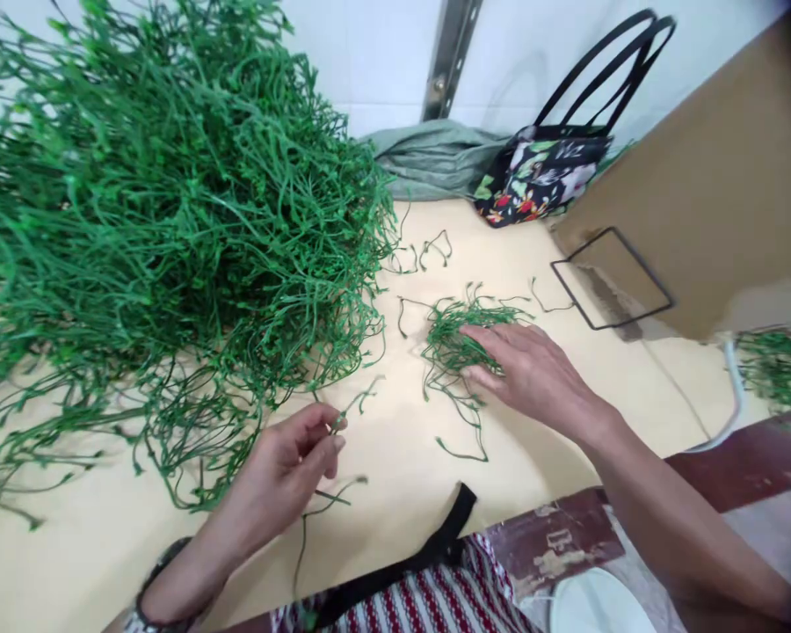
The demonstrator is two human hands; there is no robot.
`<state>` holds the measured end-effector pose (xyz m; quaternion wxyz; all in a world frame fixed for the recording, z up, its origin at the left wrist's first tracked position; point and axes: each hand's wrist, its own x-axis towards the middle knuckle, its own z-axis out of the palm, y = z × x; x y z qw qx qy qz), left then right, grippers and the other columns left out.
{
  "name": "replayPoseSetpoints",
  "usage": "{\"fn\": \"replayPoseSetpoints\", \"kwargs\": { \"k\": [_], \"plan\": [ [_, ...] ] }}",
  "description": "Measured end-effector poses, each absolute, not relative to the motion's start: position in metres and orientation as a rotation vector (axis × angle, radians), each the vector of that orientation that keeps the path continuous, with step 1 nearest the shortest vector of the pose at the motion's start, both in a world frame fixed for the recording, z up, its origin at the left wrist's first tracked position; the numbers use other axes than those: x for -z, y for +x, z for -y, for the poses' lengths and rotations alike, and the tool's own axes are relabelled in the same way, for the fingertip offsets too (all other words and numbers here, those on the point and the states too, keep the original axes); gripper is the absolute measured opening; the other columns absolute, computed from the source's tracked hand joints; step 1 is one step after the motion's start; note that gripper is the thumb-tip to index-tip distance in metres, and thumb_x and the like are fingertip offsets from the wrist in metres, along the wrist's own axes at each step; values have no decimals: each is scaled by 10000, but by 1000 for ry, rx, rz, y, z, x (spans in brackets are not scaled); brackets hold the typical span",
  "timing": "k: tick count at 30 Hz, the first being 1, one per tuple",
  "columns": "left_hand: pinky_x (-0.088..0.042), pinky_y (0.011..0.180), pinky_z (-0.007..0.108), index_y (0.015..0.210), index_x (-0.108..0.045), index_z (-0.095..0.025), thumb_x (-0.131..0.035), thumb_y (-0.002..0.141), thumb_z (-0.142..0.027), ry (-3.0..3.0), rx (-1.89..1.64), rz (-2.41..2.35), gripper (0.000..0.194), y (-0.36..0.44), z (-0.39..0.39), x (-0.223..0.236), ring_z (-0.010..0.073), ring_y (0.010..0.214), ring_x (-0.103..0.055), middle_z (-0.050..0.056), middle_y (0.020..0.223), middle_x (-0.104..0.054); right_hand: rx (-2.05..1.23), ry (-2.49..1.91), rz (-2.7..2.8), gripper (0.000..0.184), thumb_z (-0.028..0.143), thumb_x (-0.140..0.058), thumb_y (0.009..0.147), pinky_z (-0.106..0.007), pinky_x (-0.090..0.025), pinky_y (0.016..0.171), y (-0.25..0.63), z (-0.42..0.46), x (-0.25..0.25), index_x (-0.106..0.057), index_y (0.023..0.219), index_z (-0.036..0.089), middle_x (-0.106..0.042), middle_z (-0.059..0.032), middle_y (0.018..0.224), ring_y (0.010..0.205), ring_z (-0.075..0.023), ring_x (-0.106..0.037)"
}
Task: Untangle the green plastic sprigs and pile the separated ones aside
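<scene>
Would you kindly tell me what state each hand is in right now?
Left hand: closed, pinching a thin green stem between thumb and fingers.
Right hand: open, fingers at the small green pile.

Your left hand (300, 466) pinches a thin green plastic stem (359, 400). Your right hand (533, 374) rests on a small bunch of stems (458, 330), beside a much larger green heap (191, 193).

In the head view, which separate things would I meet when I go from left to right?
Big green heap, small green bunch, thin black frame, green stems at the right edge.
</scene>
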<state>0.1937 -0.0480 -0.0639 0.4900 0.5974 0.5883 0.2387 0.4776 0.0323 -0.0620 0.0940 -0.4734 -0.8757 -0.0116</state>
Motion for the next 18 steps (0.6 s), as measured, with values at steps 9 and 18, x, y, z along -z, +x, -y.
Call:
{"fn": "replayPoseSetpoints", "kwargs": {
  "k": [9,18],
  "plan": [
    [-528,643,314,1138,-505,-138,-403,856,-275,2361,-446,-1625,330,226,44,82,213,780,-661,127,1050,-650,161,-1294,2603,343,186,-489,819,-390,-363,864,463,-65,76,-536,1159,202,-529,-80,1197,1054,-232,-462],
    [-487,720,291,1250,-381,-130,-422,845,-210,2211,-583,-1512,415,269,2,60,173,817,-603,128,1102,-583,18,-959,2422,120,177,-491,831,-369,-356,891,474,-87,86,-598,886,175,-633,-55,1005,991,-184,-531]
  ]
}}
